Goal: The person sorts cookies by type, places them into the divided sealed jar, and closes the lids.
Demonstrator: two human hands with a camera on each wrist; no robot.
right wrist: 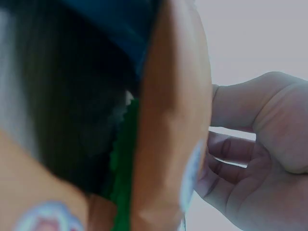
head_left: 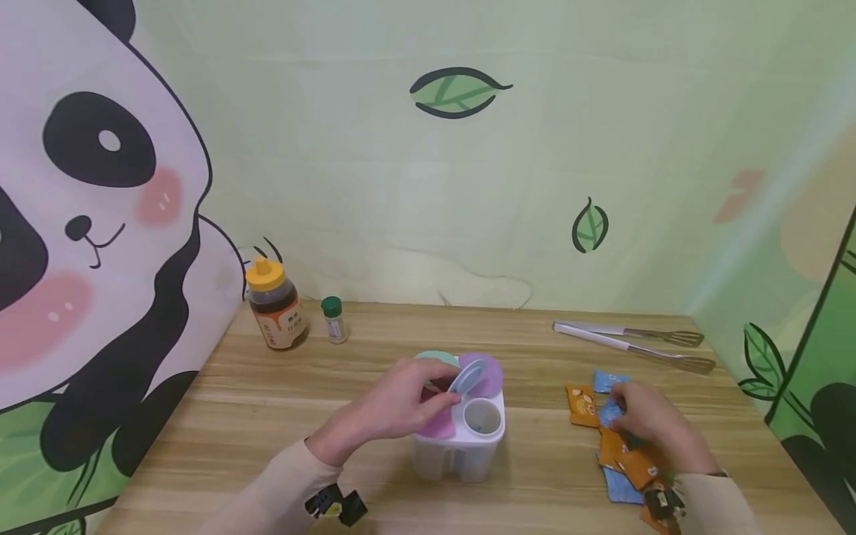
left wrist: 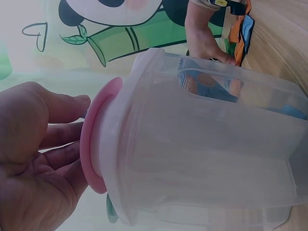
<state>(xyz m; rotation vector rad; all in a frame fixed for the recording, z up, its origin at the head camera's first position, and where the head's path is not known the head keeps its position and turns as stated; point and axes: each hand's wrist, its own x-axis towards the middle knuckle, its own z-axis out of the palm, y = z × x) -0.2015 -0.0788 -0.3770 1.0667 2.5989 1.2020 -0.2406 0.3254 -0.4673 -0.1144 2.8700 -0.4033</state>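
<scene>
My left hand (head_left: 401,401) pinches a light blue round lid (head_left: 468,377), tilted up beside an uncovered round opening of a box with a white top (head_left: 495,438) and translucent walls. Pink (left wrist: 91,139), purple (head_left: 491,375) and teal (head_left: 435,357) lids cover its other openings. Through the wall, a blue packet (left wrist: 207,82) shows in the left wrist view. Over on the right, my right hand (head_left: 652,416) has thumb and fingers around a small blue packet (head_left: 609,413) among the pile. An orange packet (right wrist: 168,120) hides part of its fingers in the right wrist view.
Orange packets (head_left: 581,406) and more blue ones (head_left: 623,487) lie around the right hand. Metal tongs (head_left: 628,345) rest behind them. A yellow-capped jar (head_left: 277,312) and a small green-capped bottle (head_left: 334,323) stand at the back left of the wooden table (head_left: 267,416).
</scene>
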